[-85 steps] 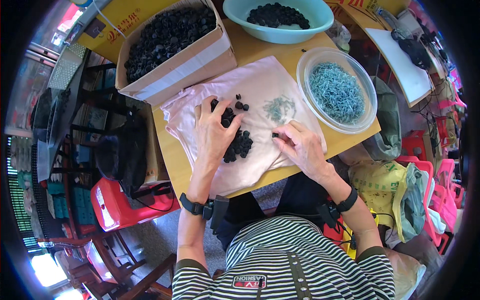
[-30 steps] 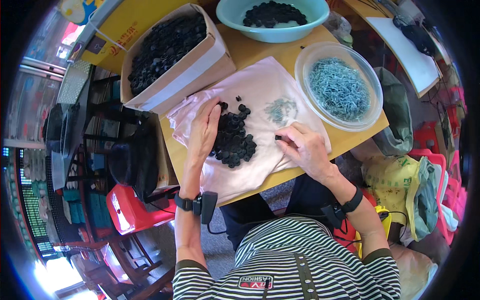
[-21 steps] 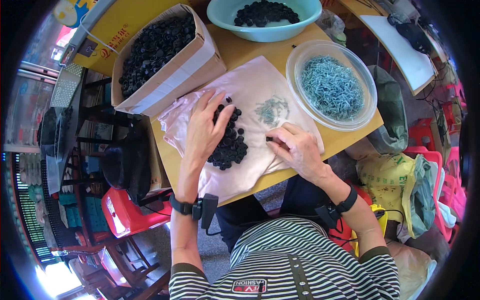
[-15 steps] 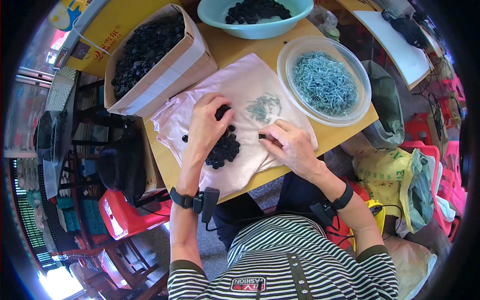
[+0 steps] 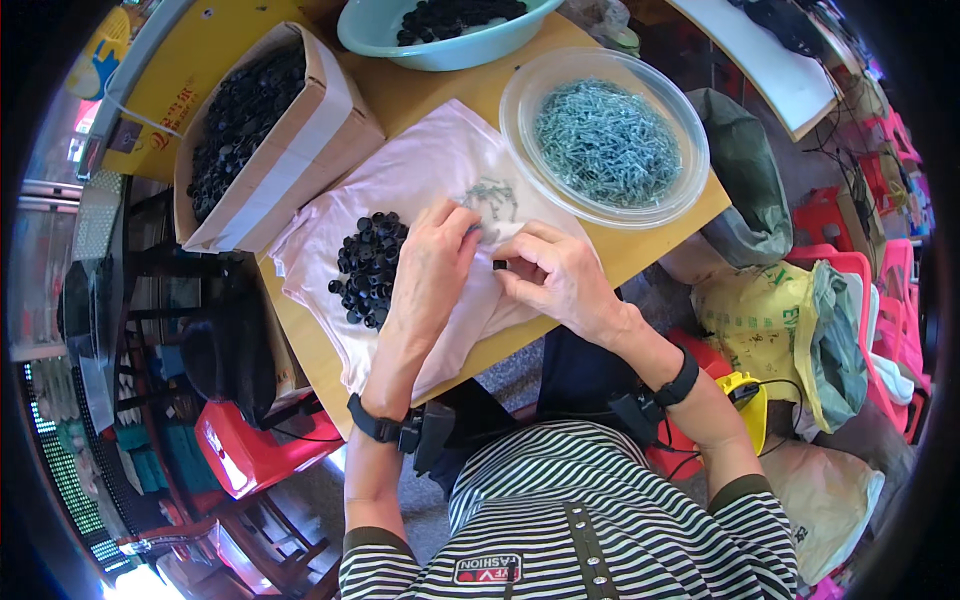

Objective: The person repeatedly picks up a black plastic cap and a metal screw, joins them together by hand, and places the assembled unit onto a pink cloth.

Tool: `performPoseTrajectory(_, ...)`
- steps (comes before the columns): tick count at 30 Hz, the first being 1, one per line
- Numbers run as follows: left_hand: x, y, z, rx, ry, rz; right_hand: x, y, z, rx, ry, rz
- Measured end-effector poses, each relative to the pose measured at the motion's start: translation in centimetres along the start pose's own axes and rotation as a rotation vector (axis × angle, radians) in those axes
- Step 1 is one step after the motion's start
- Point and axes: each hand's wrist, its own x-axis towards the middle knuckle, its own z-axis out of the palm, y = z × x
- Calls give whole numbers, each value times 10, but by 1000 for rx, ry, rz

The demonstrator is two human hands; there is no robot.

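Note:
My right hand (image 5: 560,275) pinches a small black plastic cap (image 5: 500,265) between thumb and forefinger, above the pale pink cloth (image 5: 440,150). Beside it, my left hand (image 5: 436,262) has its fingertips drawn together at the edge of a small spread of screws (image 5: 490,198) on the cloth; what they hold, if anything, is hidden. A pile of round black caps (image 5: 372,262) lies on the cloth to the left of my left hand, partly behind it.
A cardboard box (image 5: 320,130) full of black caps stands at the left. At the back is a pale green basin (image 5: 450,52) with more caps. A clear round tub (image 5: 692,150) of screws sits on the yellow table (image 5: 650,240). Bags (image 5: 750,330) and red stools (image 5: 255,450) surround it.
My left hand has left the pile of black caps and moved right to the loose screws. The right hand keeps its black cap. The whole view has shifted slightly.

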Motion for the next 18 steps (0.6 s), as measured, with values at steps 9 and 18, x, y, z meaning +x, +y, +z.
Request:
performPoseTrajectory(9, -20, 16, -7, -219, 130, -127, -2, 4, 0, 126, 56, 67)
performPoseTrajectory(18, -28, 16, -2, -469, 140, -247, -4, 6, -1, 58, 82, 63)
